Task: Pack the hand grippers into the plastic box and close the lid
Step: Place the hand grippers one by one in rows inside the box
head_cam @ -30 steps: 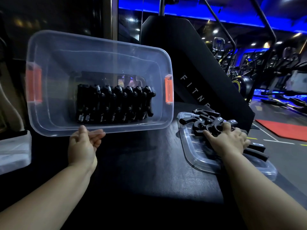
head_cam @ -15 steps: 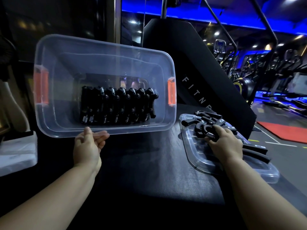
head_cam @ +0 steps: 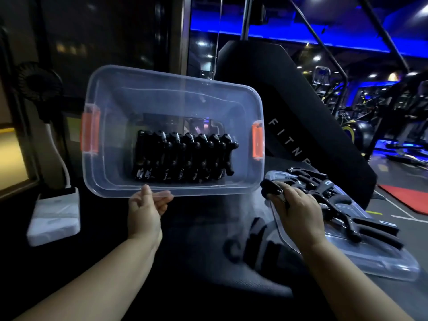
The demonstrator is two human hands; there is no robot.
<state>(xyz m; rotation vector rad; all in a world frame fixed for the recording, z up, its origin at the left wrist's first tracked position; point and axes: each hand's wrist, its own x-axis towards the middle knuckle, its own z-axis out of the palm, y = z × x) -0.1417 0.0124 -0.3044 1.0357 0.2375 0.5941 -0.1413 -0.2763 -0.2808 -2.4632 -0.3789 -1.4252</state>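
On my left a white box (head_cam: 54,216) rests on the black surface (head_cam: 97,228); ahead stands a black panel (head_cam: 312,117) lettered FITNE, a red mat (head_cam: 407,198) beyond.

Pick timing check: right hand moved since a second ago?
Yes: right hand, gripping a hand gripper, shifted left off the pile to the left edge of the lid.

Hand gripper (head_cam: 269,189) in right hand (head_cam: 298,212) blurred, partly covered, panel lettering (head_cam: 286,139) end hidden, tabletop shapes (head_cam: 250,242) indistinct.

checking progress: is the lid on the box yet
No, the lid lies flat beside the plastic box with loose hand grippers on it.
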